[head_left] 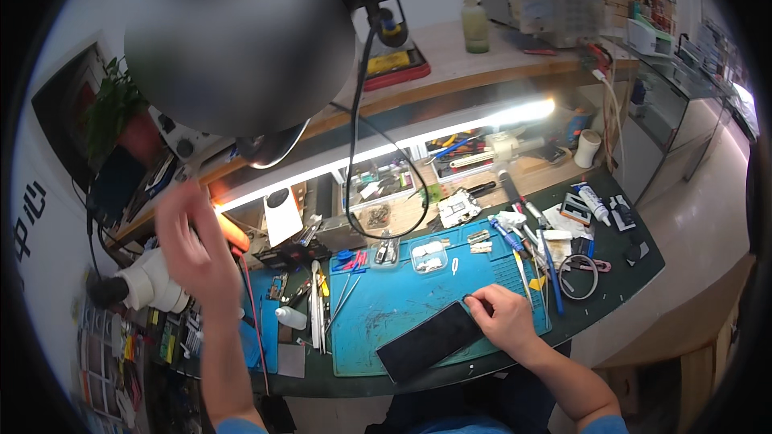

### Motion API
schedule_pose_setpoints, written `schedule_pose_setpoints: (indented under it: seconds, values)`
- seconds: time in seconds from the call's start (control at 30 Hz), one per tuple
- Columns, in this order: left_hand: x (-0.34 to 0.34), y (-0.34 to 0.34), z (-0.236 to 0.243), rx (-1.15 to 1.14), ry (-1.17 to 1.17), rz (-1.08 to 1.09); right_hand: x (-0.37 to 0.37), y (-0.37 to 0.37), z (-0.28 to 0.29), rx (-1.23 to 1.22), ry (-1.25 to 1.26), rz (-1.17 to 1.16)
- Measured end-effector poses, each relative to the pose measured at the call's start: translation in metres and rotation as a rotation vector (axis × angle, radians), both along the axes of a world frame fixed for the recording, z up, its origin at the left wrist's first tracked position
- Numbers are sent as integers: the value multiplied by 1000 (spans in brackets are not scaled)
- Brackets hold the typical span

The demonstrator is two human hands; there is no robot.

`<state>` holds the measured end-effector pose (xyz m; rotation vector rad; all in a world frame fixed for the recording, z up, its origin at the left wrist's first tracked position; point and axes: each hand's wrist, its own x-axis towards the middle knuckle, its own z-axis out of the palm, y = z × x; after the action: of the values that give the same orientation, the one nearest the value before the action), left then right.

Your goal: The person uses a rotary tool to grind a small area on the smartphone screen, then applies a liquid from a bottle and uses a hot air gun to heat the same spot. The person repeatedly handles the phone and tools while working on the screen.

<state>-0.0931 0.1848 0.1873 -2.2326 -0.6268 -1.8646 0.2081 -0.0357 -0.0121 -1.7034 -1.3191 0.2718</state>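
Observation:
A black smartphone (429, 341) lies slantwise on a blue work mat (374, 323), its dark screen facing up. At its upper right corner, my right hand (503, 317) is closed, thumb and fingers gripping the edge. My left hand (195, 237) is raised at the left, smeared by motion, so I cannot tell how its fingers stand. Beside that hand are an orange handle (232, 233) and a white microscope-like device (153, 280). A small clear box (429, 255) with white bits sits on the mat beyond the phone.
Right of the mat lie tweezers, tubes and a coiled cable (578, 276). A white bottle (291, 318) and several slim tools stand left. A bright light bar (515, 114) runs under the shelf (450, 72). A large blurred dark disc (241, 44) blocks the upper left.

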Motion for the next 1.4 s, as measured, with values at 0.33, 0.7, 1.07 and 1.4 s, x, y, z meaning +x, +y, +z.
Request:
schedule_pose_setpoints:
  seconds: [0.33, 0.7, 1.07, 1.4]
  values:
    - [244, 173, 250, -599, 485, -278, -8, 2, -2, 6, 22, 14]
    - [246, 170, 255, -411, 272, -567, 3, 1, -11, 39, -54, -12]
    - [121, 103, 289, 94, 407, 293, 1, 2, -15, 54, -22, -18]
    - [47, -63, 86, -1076, -49, -660, -8, 10, -7, 48, 74, 18]
